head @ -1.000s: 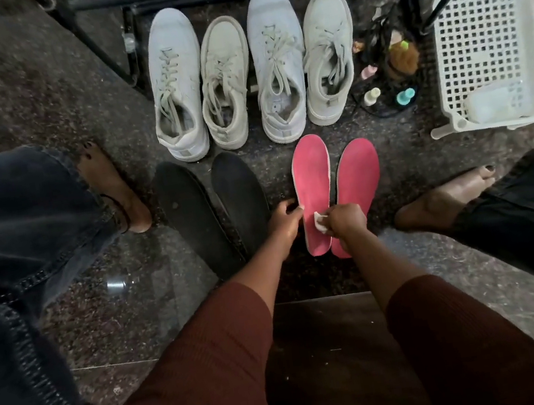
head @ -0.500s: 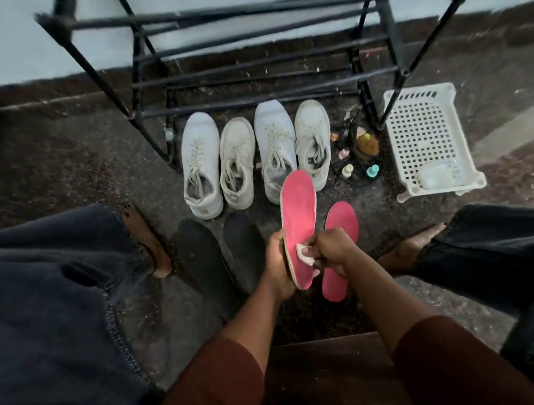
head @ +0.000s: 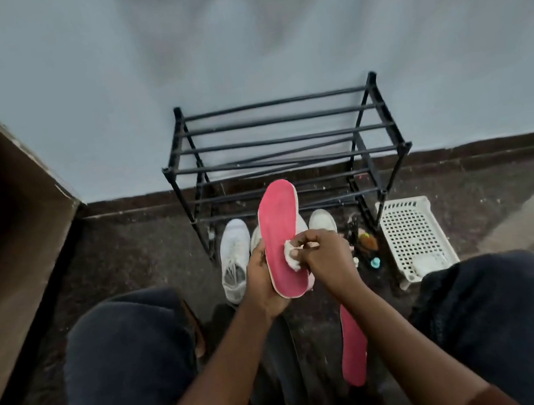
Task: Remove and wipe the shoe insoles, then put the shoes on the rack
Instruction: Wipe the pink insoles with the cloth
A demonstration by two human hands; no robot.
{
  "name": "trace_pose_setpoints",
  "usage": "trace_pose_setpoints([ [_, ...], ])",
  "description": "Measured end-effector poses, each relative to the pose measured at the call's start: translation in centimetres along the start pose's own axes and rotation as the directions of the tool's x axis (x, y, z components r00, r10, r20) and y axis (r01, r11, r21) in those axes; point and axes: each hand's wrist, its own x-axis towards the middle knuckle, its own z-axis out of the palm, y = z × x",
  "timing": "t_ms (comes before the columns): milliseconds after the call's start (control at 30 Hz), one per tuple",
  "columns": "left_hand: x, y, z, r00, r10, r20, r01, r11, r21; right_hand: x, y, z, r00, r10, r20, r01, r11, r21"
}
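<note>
The left hand (head: 263,279) gripped a pink insole (head: 281,238) from beneath, near its heel end, holding it raised with the toe pointing away. The right hand (head: 325,256), fingers curled, pinched a small white wipe (head: 292,256) against the insole's upper face. Beyond both hands stood white sneakers (head: 235,259) before a black shoe rack (head: 286,157). Below the right forearm, the second pink insole (head: 352,349) lay on the floor. Right of that hand sat a white perforated basket (head: 412,236).
</note>
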Motion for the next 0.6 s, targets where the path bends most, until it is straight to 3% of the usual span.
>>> trace_pose_setpoints([
  [100,-1.3,2.0,1.6,0.999,0.022,0.040,-0.024,0.998,0.050,-0.6,-3.4,-0.1,0.985,-0.164,-0.057,0.155,0.979,-0.133],
  [267,-2.6,4.2,2.9,0.997,0.029,0.077,-0.034,0.998,0.058,-0.6,-6.8,1.1,0.919,-0.390,0.059,0.387,0.862,-0.327],
  [400,-2.6,5.5,2.6,0.998,0.024,0.053,-0.024,1.000,0.007,0.0,-7.1,3.0,0.883,-0.439,0.168,0.463,0.754,-0.466],
  [600,-1.3,6.3,0.3,0.999,-0.032,0.020,0.031,0.998,0.047,-0.6,-6.1,4.9,0.851,-0.375,0.367,0.521,0.689,-0.504],
])
